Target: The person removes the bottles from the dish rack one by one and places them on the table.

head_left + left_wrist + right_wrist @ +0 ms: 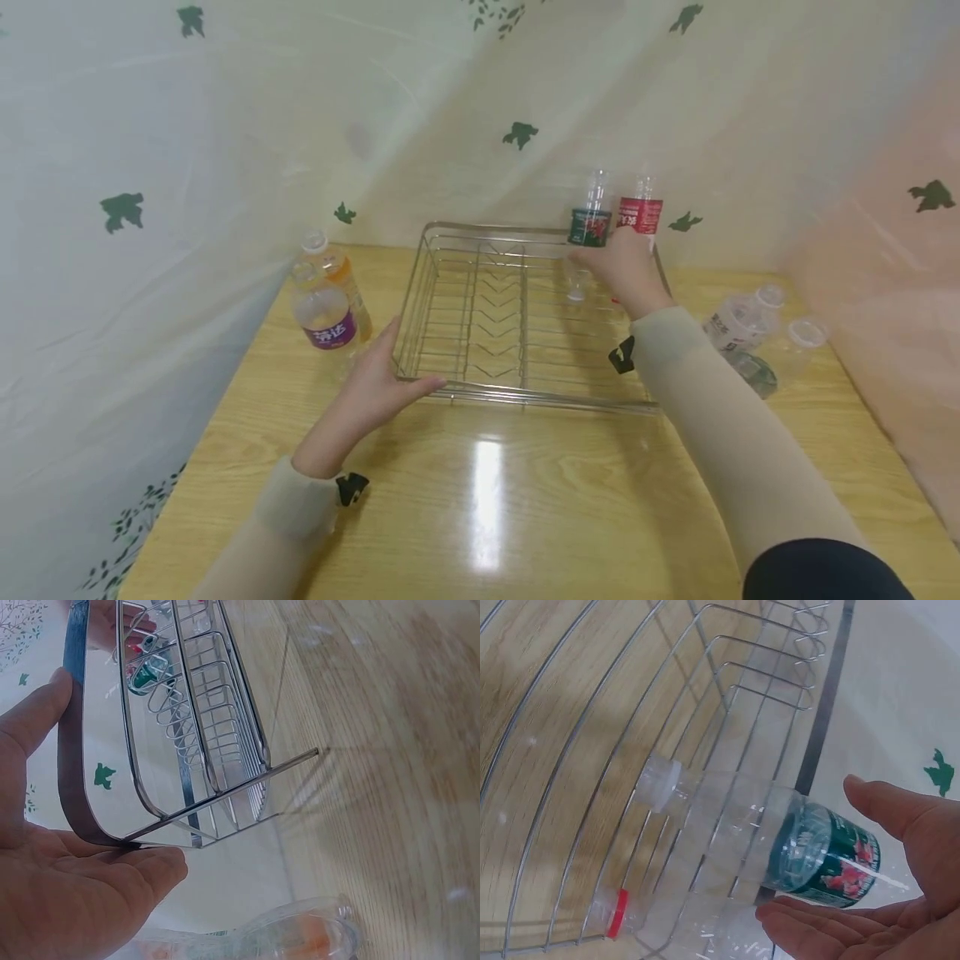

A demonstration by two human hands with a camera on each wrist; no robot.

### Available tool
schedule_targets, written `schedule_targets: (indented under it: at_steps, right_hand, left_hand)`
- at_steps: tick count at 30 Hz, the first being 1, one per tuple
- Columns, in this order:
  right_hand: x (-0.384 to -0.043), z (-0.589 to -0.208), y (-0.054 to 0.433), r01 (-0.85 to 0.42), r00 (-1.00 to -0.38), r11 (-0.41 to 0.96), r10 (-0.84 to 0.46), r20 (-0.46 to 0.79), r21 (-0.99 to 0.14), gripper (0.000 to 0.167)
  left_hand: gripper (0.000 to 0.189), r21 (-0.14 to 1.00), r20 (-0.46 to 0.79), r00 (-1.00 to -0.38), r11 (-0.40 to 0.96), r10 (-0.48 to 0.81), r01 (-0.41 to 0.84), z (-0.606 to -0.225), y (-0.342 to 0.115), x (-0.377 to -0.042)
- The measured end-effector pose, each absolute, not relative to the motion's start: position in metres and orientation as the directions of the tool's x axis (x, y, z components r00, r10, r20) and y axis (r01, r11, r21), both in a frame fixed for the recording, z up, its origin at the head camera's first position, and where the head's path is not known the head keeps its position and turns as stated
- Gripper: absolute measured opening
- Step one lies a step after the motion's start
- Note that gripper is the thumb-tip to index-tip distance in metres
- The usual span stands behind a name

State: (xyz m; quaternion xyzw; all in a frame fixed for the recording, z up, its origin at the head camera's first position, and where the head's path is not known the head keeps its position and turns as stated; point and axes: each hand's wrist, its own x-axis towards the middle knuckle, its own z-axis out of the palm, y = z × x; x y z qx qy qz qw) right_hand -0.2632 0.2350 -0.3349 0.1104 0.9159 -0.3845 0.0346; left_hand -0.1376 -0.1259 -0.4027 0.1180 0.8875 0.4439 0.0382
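A silver wire dish rack (495, 392) stands on the wooden table. My left hand (375, 383) rests against its front left corner, thumb along the front rim and fingers on the side; in the left wrist view the left hand (82, 892) touches the metal with fairly straight fingers. At the rack's back right, a green-labelled plastic bottle (589, 227) stands cap down, and a red-labelled bottle (640, 214) is beside it, also inverted. My right hand (626, 267) is over the rack by these bottles. In the right wrist view, thumb and fingers spread around the green-labelled bottle's (832, 859) base without gripping it.
On the left stand a purple-labelled bottle (330, 325) and an orange-labelled bottle (341, 271), close together beside the rack. Several clear bottles, one with a white label (731, 325), are grouped right of the rack. A pale patterned curtain (300, 125) hangs behind the table.
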Motion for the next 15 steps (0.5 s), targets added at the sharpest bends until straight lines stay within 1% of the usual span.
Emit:
schedule_targets:
  at_steps: [3, 5, 9, 15]
  right_hand:
    - [-0.267, -0.338, 0.232, 0.235, -0.972, 0.666, 0.181, -0.152, -0.708, 0.062]
    - [-0.269, -0.34, 0.229, 0.22, -0.975, 0.685, 0.181, -0.13, -0.694, 0.062]
    - [-0.274, -0.343, 0.227, 0.22, -0.975, 0.708, 0.182, -0.128, -0.671, 0.061]
    - [-0.283, -0.352, 0.226, 0.23, -0.972, 0.71, 0.201, -0.121, -0.666, 0.073]
  left_hand:
    - [0.115, 0.797, 0.035, -0.968, 0.578, 0.247, 0.177, -0.403, -0.126, -0.138]
    - [0.114, 0.796, 0.039, -0.968, 0.577, 0.249, 0.181, -0.404, -0.127, -0.138]
    - [0.114, 0.792, 0.039, -0.969, 0.584, 0.245, 0.179, -0.404, -0.127, -0.138]
    - [0.114, 0.792, 0.033, -0.969, 0.585, 0.244, 0.174, -0.405, -0.127, -0.139]
